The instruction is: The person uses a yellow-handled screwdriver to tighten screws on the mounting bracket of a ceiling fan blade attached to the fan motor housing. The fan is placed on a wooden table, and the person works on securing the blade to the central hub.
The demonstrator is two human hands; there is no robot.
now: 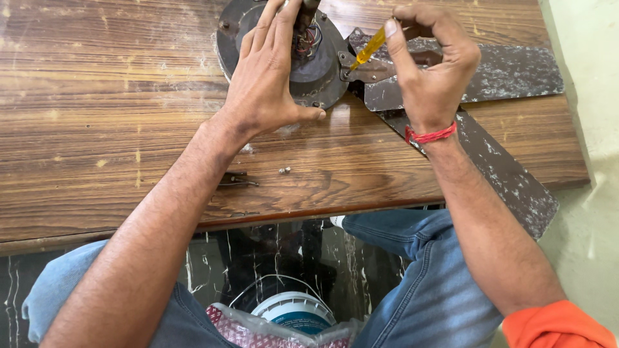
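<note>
Screwdriver (369,49) in right hand (431,71), tip down-left toward fan motor (316,61)

Packaging appears only at the lower edge of the view, below the table edge and between the person's knees. A round white tub (291,307) sits on the dark marbled floor; its rim is white and its top carries a teal label band (302,321), the print too small to tell. Just in front of the tub lies a clear plastic bag (248,330) with a red-and-white checked pattern showing on its left part; the bag overlaps the tub's lower edge. The bottom of the frame cuts off both.
</note>
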